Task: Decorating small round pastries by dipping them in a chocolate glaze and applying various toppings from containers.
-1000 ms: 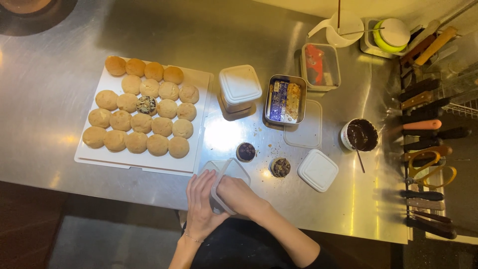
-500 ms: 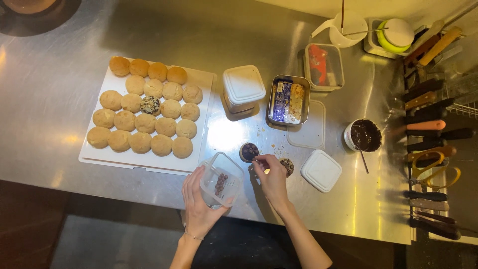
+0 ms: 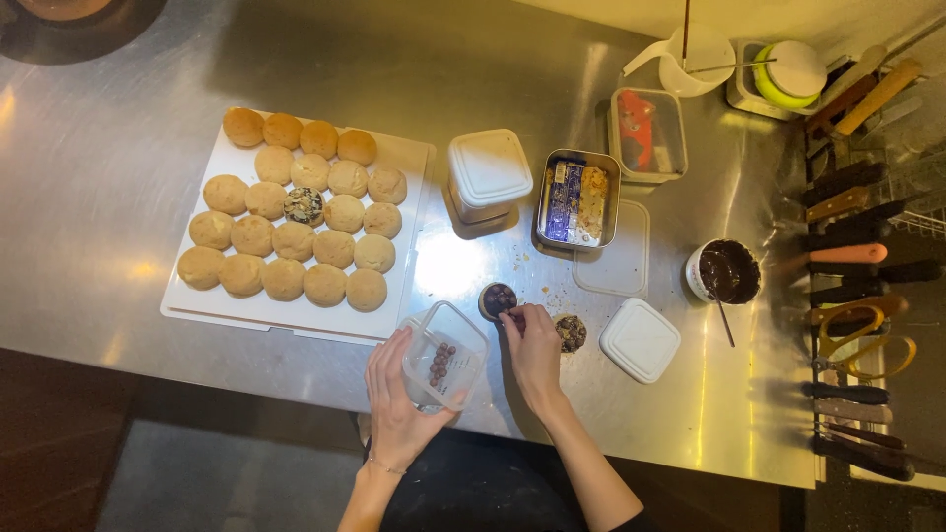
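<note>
Head view: the left hand (image 3: pixel 399 399) grips a clear tub (image 3: pixel 445 357) at the near table (image 3: pixel 118 167) edge, fingers wrapped around its side and tilting it toward the person. A few small dark balls (image 3: pixel 439 365) lie inside the tub. The right hand (image 3: pixel 533 345) reaches just past the tub, its fingertips (image 3: pixel 513 313) pinched together over a small round piece (image 3: pixel 498 299) coated dark; whether a ball sits between them is too small to tell. A second topped piece (image 3: pixel 570 332) lies just right of that hand, touching neither.

To do this well, I judge the tub should stay tilted and close beside the dark piece, so each ball travels only a short way. The pinch should be light, and the balls set down rather than dropped, since they would likely roll off a domed top. The coating looks wet, so the fingertips are better kept off it.

Further back, a white board (image 3: pixel 404 163) carries rows of plain buns (image 3: pixel 296 236), with one decorated bun (image 3: pixel 303 206) among them. A lidded white tub (image 3: pixel 489 172), a metal tin (image 3: pixel 577 199), a loose white lid (image 3: pixel 640 339) and a cup of chocolate (image 3: pixel 727 271) stand behind and to the right, well apart from both hands. Knives (image 3: pixel 847 256) line the right edge.
</note>
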